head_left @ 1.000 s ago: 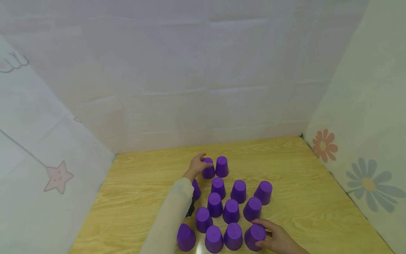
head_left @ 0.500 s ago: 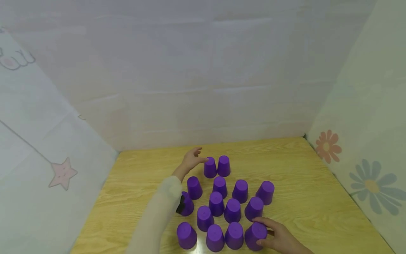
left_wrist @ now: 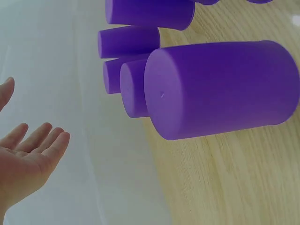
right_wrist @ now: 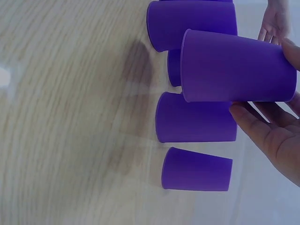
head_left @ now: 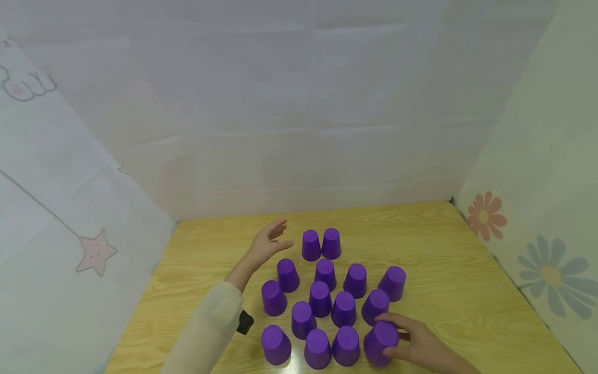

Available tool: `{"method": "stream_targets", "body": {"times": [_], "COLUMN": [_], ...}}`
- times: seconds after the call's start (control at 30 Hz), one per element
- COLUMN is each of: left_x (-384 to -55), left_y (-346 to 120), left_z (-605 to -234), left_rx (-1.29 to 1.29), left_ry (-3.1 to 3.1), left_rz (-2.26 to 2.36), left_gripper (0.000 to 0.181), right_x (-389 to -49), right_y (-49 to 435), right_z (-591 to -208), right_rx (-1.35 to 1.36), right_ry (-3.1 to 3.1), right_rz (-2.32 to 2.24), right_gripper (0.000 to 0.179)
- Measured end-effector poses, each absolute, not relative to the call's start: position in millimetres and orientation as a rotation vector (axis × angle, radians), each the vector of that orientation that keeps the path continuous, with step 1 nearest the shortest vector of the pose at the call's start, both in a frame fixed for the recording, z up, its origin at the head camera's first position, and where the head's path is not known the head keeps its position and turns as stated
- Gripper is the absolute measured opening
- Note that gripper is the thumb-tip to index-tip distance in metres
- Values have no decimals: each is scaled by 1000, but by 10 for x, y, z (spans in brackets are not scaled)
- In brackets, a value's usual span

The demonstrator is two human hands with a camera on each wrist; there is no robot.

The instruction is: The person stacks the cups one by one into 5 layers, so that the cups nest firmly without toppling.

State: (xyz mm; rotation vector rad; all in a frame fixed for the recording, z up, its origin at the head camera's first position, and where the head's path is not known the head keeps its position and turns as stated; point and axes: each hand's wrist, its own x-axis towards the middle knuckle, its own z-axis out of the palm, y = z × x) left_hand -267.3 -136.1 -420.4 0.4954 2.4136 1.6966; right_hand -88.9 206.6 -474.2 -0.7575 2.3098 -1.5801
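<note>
Head view shows the left hand spread wide, left of the two far tapered purple plastic cups, while the right hand grips the near-right inverted purple cup.

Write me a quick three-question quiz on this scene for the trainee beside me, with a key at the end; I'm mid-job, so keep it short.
1. Multiple choice: How many purple cups show in the head view? A) nine B) fifteen C) twenty-two
2. True or false: The left grip is holding a cup.
3. Fill in: The right grip holds the nearest right-hand cup, whose closed end faces ____.

Key: 1. B. 2. False; it is open and apart from the cups. 3. Upward.
</note>
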Motion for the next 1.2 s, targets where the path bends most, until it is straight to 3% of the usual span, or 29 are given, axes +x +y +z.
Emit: {"method": "stream_targets", "body": {"times": [0.3,1.2], "left_x": [-2130,-1362], "left_y": [-1455,-1636], "left_z": [-4012,-4588], "left_rx": [540,534], "left_ry": [2334,2291], "left_rz": [1817,1745], "left_gripper": [59,63], "right_x": [-942,-1342], "right_y": [2100,2086], "right_z": [-4567,-4205], "right_rx": [-889,-937], "right_ry": [2321,2385], "right_rz": [-1574,-1515], "right_gripper": [45,47]}}
